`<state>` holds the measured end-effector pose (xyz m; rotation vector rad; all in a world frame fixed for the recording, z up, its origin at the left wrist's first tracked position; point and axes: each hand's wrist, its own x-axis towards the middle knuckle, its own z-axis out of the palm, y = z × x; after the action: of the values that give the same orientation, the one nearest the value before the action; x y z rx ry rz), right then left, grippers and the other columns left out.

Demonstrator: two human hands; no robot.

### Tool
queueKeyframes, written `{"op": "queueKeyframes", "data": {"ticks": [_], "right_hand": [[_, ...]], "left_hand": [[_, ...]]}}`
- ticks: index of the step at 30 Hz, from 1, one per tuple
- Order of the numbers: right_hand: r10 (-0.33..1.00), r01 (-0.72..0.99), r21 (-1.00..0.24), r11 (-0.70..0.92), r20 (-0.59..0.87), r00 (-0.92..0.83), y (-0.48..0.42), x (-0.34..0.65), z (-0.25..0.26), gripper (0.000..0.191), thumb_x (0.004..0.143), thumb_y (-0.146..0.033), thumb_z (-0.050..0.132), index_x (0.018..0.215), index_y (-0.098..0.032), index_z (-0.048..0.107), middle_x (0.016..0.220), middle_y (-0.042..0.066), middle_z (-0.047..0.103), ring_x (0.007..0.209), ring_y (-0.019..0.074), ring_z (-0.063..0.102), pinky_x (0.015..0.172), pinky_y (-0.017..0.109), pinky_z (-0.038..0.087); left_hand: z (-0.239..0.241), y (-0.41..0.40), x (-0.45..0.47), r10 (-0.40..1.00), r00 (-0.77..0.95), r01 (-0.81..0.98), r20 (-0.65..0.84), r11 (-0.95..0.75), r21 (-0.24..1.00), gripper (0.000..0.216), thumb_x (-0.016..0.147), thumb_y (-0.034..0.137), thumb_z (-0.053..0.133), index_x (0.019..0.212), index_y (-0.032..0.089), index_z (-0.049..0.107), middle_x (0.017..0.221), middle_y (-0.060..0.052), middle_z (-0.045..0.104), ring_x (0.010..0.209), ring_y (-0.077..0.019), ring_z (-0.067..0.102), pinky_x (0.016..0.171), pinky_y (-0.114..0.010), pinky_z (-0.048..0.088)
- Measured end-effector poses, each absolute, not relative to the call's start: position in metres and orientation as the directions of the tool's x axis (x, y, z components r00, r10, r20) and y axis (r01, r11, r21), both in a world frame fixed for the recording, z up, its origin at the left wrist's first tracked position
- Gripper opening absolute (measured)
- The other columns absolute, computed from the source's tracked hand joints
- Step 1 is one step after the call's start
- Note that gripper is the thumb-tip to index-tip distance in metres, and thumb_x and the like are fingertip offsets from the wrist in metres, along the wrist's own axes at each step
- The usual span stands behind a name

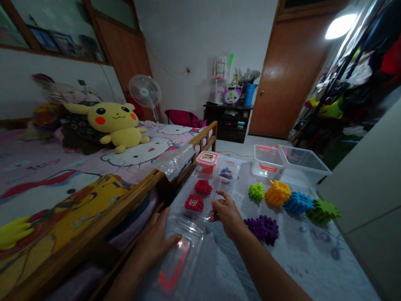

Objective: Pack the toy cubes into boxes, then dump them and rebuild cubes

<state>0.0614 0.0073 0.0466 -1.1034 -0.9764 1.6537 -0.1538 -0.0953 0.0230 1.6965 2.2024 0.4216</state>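
My left hand [155,236] grips the left edge of a clear plastic lid [191,246], thumb on top; some fingers are hidden. A red-orange handle [173,265] shows on the lid. My right hand [228,212] pinches the right edge of a clear plastic box [184,215] just beyond the lid. Inside the box sit two clusters of red interlocking blocks, the nearer one [194,202] and the farther one [203,187]. Purple interlocking blocks [265,230] lie on the table beside my right forearm.
Green, yellow [278,193] and blue [298,202] block clusters stand in a row on the table [300,259]. Behind are two larger clear bins [305,167], a pink-lidded small box [206,157] and a clear box with dark blocks [228,171]. A wooden bed rail [125,196] borders the left.
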Motion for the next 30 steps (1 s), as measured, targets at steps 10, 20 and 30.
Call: {"op": "queueKeyframes", "data": {"ticks": [10,20,30], "right_hand": [[0.951,-0.174,-0.948,-0.267,-0.229,-0.209,0.021,0.028,0.039,0.050,0.073,-0.029,0.061,0.117,-0.018,0.042,0.055,-0.012,0.052,0.041,0.0112,0.057,0.043,0.025,0.053],[0.987,0.562,-0.811,0.160,0.149,-0.065,0.073,0.108,0.063,0.034,0.075,-0.019,0.059,0.109,-0.016,0.062,0.105,0.010,0.064,0.096,0.0235,0.065,0.087,0.038,0.051],[0.990,0.337,-0.932,-0.131,-0.107,0.089,0.124,0.117,0.042,0.079,0.067,-0.022,0.074,0.136,-0.015,0.038,0.084,0.005,0.069,0.068,0.0225,0.068,0.059,0.035,0.056]], "left_hand": [[0.025,-0.096,-0.087,0.985,-0.141,0.893,-0.098,0.169,0.418,0.065,0.082,0.035,0.052,0.142,0.011,0.044,0.142,-0.017,0.052,0.134,-0.0315,0.046,0.113,-0.046,0.036],[0.107,-0.040,-0.080,0.976,0.025,0.935,0.216,-0.099,0.340,0.034,0.087,0.033,0.056,0.119,0.024,0.063,0.119,-0.009,0.063,0.113,-0.0288,0.056,0.102,-0.043,0.040],[0.098,0.128,-0.132,0.973,-0.229,0.774,0.006,0.178,0.608,0.038,0.093,0.036,0.061,0.126,0.017,0.056,0.126,-0.010,0.060,0.108,-0.0236,0.062,0.092,-0.046,0.053]]}}
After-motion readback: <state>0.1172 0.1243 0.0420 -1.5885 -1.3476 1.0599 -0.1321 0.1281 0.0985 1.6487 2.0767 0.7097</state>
